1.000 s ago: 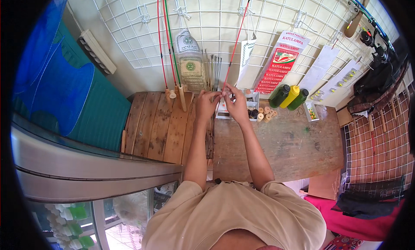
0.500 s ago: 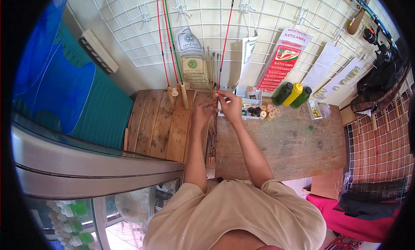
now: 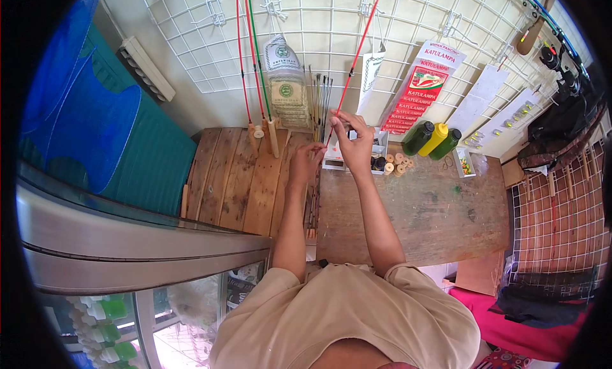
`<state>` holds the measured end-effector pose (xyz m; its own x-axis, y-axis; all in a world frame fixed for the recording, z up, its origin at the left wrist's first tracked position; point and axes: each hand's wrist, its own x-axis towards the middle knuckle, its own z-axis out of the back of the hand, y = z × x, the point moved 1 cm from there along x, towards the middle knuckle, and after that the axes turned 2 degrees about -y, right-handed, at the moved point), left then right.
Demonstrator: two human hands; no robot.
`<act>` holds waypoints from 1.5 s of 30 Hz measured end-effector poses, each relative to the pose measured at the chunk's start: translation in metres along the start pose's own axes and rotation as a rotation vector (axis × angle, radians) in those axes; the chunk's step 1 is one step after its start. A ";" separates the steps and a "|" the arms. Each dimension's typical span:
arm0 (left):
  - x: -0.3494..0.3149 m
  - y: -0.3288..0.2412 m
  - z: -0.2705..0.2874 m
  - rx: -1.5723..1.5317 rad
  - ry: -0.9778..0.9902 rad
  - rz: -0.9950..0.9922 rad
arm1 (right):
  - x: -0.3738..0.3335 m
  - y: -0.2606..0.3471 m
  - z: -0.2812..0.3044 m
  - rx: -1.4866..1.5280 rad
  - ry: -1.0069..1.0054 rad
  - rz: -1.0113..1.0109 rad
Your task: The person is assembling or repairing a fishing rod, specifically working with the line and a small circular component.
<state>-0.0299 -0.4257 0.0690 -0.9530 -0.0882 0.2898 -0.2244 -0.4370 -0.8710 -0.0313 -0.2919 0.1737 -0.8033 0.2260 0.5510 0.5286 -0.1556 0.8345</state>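
A thin red fishing rod (image 3: 354,63) with dark bands slants up and to the right in front of the wire grid, its top running out of view. Thumb and fingers of my right hand (image 3: 356,142) are closed around its lower part. Lower and to the left, my left hand (image 3: 305,163) pinches the rod's bottom end between its fingertips. Just behind my hands, a bundle of thin dark rods (image 3: 320,98) stands upright. Partly hidden by my right hand is a white tray (image 3: 334,162) holding small bottles and other small items.
Red and green rods with wooden handles (image 3: 273,139) stand at the left on a plank surface (image 3: 220,177). On the wooden table (image 3: 414,209) are several cork rings (image 3: 398,165), green and yellow bottles (image 3: 435,139) and a small white box (image 3: 464,162). Hanging packets (image 3: 421,88) cover the grid.
The rod has tilted from nearly upright to leaning right. My right hand has moved slightly up and right, away from my left hand, which stays low at the rod's end.
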 end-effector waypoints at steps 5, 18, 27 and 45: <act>0.006 -0.024 0.003 0.104 -0.041 -0.075 | -0.003 -0.013 0.012 -0.276 0.113 0.060; -0.005 0.010 -0.011 0.055 0.011 -0.046 | 0.009 0.006 0.021 -0.204 -0.033 0.122; -0.004 -0.010 -0.009 0.159 -0.058 -0.054 | -0.007 -0.030 0.024 -0.217 0.060 0.105; -0.015 0.009 -0.004 0.121 -0.057 -0.037 | -0.018 -0.030 0.005 -0.123 0.118 -0.073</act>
<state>-0.0185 -0.4242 0.0555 -0.9308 -0.1195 0.3456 -0.2293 -0.5454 -0.8062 -0.0316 -0.2862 0.1384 -0.8687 0.1274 0.4787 0.4363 -0.2607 0.8612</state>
